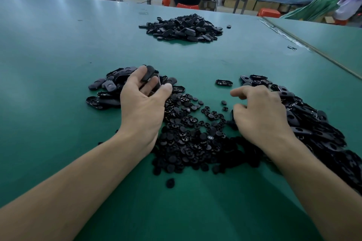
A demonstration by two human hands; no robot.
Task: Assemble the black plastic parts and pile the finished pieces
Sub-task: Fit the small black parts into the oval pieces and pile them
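No legible text, label, brand or number anywhere. Heaps of black plastic oval shells [109, 88] and small round black caps [192, 139] on green table mat [58, 64]: no readable marks. Far brown cardboard boxes [248, 5]: too blurred.

Black parts [186, 143], green table [58, 60]

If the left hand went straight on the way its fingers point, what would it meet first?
The left hand sits at the far edge of the near-left pile; ahead lies bare green mat, then the far pile, likely the first contact, though height is unclear.
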